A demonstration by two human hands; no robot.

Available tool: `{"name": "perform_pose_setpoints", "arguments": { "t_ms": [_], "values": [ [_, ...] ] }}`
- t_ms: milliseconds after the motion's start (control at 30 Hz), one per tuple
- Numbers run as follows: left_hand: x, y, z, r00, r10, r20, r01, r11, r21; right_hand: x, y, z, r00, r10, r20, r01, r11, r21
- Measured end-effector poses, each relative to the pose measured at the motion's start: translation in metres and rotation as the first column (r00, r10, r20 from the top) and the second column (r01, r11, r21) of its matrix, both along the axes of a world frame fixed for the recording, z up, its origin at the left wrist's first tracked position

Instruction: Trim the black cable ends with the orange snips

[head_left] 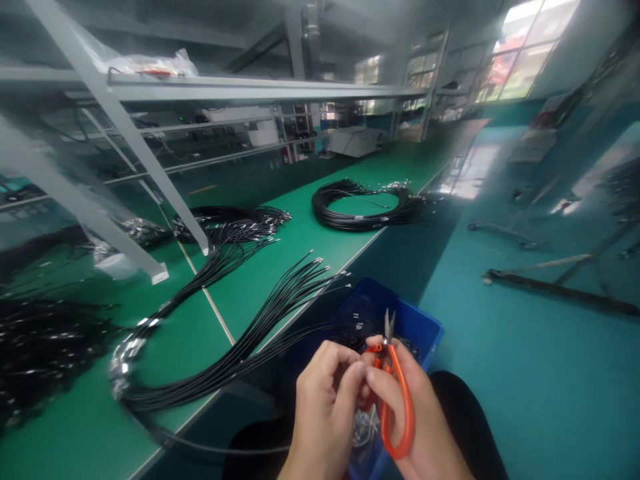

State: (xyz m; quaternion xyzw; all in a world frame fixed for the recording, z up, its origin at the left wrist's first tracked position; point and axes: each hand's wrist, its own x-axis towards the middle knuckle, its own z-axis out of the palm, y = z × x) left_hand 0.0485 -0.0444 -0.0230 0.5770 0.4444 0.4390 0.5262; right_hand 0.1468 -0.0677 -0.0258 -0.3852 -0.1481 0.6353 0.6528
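My right hand (425, 413) is closed round scissors (409, 420) with orange-red handles. Their short blades point up and away, slightly parted. My left hand (323, 400) pinches at the fingertips, touching the right hand's fingers; whatever is in the pinch is too small and hidden to name. Beside my left hand, a bundle of black cables (240, 353) bends in a loop on the green table, its ends fanned out over the table edge. One cable (225, 449) from the loop runs toward my left wrist. Below both hands sits a blue bin (425, 327) with small clear and dark pieces inside.
A coiled cable bundle (345, 223) lies farther along the green table (300, 243). Another bundle (240, 220) rests under the slanting white shelf posts (145, 153). Dark cables (45, 360) are heaped at left. A metal stand base (560, 293) is on the floor to the right.
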Motion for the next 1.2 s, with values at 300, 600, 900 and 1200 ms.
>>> {"name": "perform_pose_setpoints", "arguments": {
  "t_ms": [300, 600, 900, 1200],
  "values": [
    [-0.005, 0.008, -0.001, 0.921, -0.065, 0.385, 0.162, 0.961, -0.226, 0.002, -0.004, -0.009, 0.998, 0.036, -0.058, -0.032, 0.997, 0.069],
    [-0.003, 0.008, 0.001, 0.893, -0.068, 0.445, 0.193, 0.951, -0.243, 0.002, 0.000, -0.014, 0.994, 0.016, -0.106, -0.010, 0.999, 0.052],
    [-0.012, 0.013, -0.001, 0.999, 0.032, 0.011, -0.032, 0.999, 0.022, 0.002, 0.004, -0.008, 0.988, 0.006, -0.151, -0.003, 1.000, 0.018],
    [-0.026, 0.013, -0.003, 0.893, 0.238, -0.382, -0.029, 0.877, 0.479, 0.000, 0.007, -0.008, 0.988, 0.000, -0.154, 0.004, 1.000, 0.022]
  ]
}}
